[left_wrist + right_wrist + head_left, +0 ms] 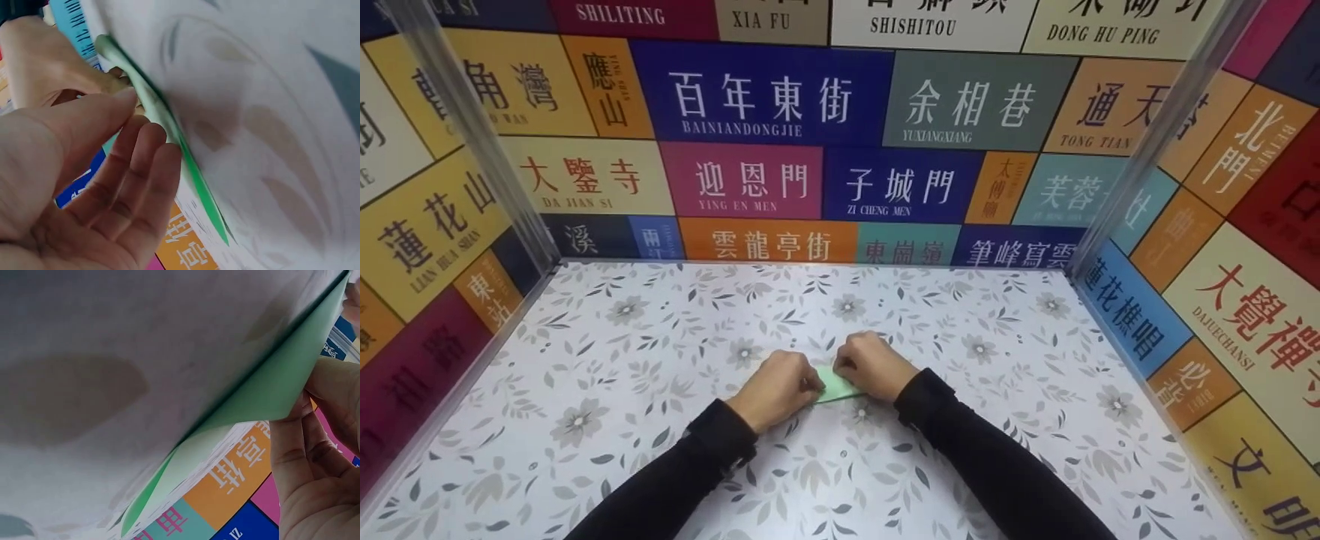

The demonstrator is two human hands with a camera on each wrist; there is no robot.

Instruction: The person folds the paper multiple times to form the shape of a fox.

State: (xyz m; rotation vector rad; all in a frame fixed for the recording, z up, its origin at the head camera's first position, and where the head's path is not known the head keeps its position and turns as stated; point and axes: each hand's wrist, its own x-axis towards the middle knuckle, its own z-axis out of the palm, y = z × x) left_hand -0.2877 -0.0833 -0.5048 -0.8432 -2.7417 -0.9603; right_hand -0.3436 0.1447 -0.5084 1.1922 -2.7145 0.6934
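A small sheet of light green paper [834, 387] lies low over the tabletop, between the two hands in the head view. My left hand [780, 386] pinches its left end between thumb and fingers. At the other end, my right hand [874, 364] grips the edge. Seen from the right wrist, the paper [264, 391] is bent up into a slanting flap, with thumb and fingertips at its corner. From the left wrist it shows as a thin curved strip [199, 185], its edge along the fingertips.
The table [660, 330] has a white cover printed with grey leaves and flowers. Panels of coloured Chinese place-name signs [765, 97] stand at the back and both sides, with clear strips [1147, 150] at the corners. Black sleeves and wrist bands [720, 439] cover both forearms.
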